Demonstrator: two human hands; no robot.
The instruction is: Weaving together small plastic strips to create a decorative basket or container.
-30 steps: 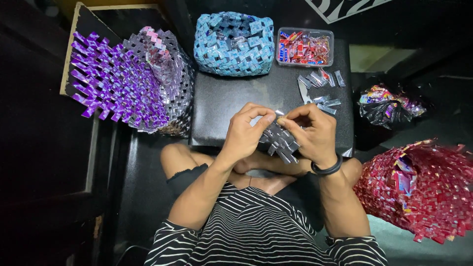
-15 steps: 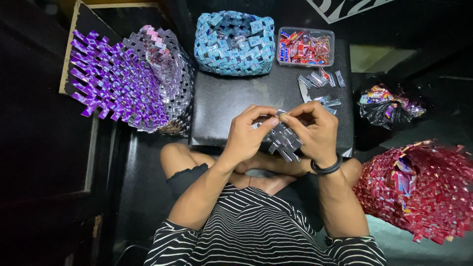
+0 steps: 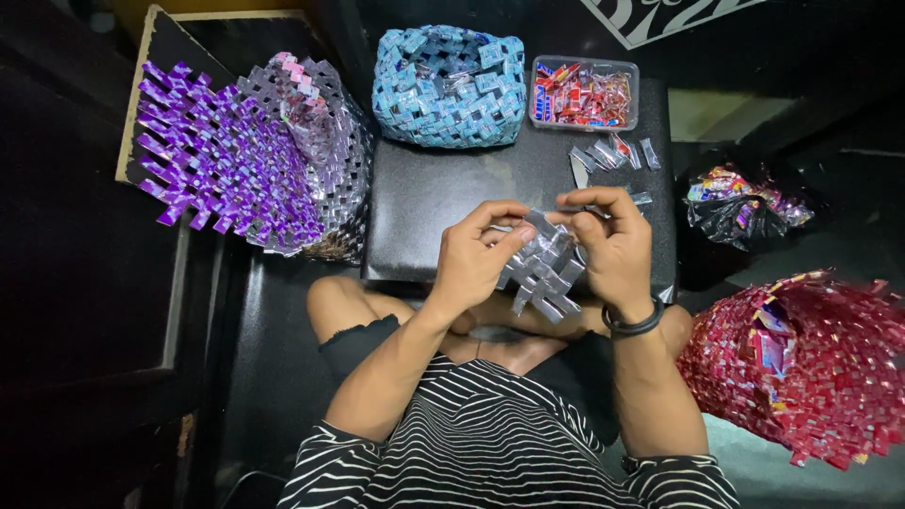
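Head view shows left hand [image 3: 468, 264] and right hand [image 3: 613, 247] pinching a light, springy silver woven piece [image 3: 545, 266], best held at its twelve-o'clock edge.

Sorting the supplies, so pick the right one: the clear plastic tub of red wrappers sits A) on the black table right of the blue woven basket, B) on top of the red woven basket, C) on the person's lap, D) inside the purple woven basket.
A: the clear plastic tub of red wrappers stands on the black table, just right of the blue woven basket.
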